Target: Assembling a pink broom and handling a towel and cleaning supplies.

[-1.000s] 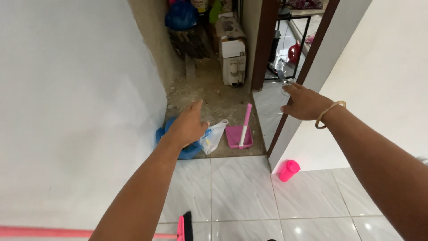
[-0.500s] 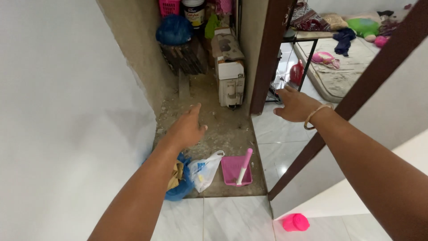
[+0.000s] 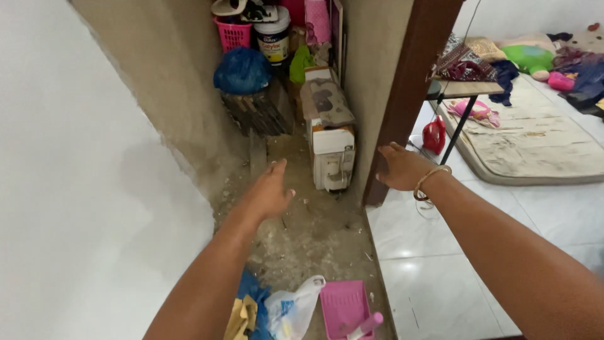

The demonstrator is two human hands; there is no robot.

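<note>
Mid-reach, both arms stretched forward into a narrow storage nook. Nothing gripped.

Left hand [image 3: 267, 192]: palm down, fingers loosely together and pointing ahead, thumb out to the side, empty, hanging over the rough floor [image 3: 308, 233]. Right hand [image 3: 402, 167]: palm down, fingers slightly spread, empty, just beside the brown door frame [image 3: 409, 94]; gold bangle [image 3: 429, 181] on the wrist.

Nearest thing: white appliance [image 3: 333, 157], standing on the floor against the nook's right wall, between the two hands and a little beyond them. Not touched by either.

Judgement: still the approach stage. Any grab from here calls for more reach forward and low, plus both hands closing round the appliance's sides; tight gap to the wall on its right.

Surface: bare concrete, dusty, scattered with grit and debris. Glossy white tile [image 3: 415, 252] to the right of it.

Room: white wall [image 3: 75, 189] on the left. Near the feet, pink dustpan [image 3: 345, 305] and white plastic bag [image 3: 292, 308]. At the back, stacked wood [image 3: 258, 113], blue bag [image 3: 242, 70], pink basket [image 3: 233, 33], paint bucket [image 3: 275, 38]. Through the doorway, a worn mattress [image 3: 535, 145] on the tile.
</note>
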